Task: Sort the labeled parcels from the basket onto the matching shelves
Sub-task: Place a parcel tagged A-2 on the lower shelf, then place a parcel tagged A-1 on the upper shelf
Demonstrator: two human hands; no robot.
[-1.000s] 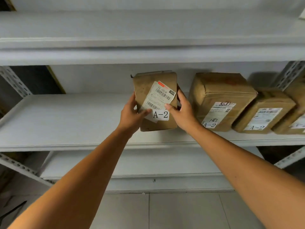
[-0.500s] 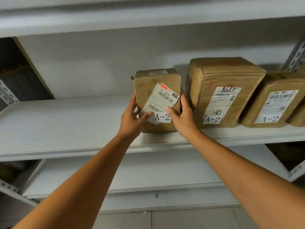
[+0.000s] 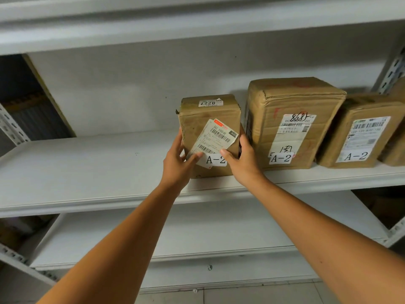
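Brown cardboard sits between both hands: the left hand [image 3: 177, 165] grips the left side of the small parcel [image 3: 208, 115] with its thumb laid across the front. The right hand [image 3: 243, 163] grips the right side, thumb pressing beside the white A-2 tag [image 3: 215, 160]. The small parcel stands upright on the middle shelf [image 3: 87, 167], near its front edge, with a tilted shipping label [image 3: 217, 136] on its face and a sticker [image 3: 210, 103] reading 0227 on top. Just beside it to the right stands a larger parcel [image 3: 291, 102], also tagged A-2, with the right hand's fingers in the gap between them. Further right comes a third parcel [image 3: 361, 137] marked A-2, then part of a fourth parcel [image 3: 396, 148] at the frame edge. An upper board [image 3: 153, 25] and a lower board [image 3: 197, 233], both white, run above and below.
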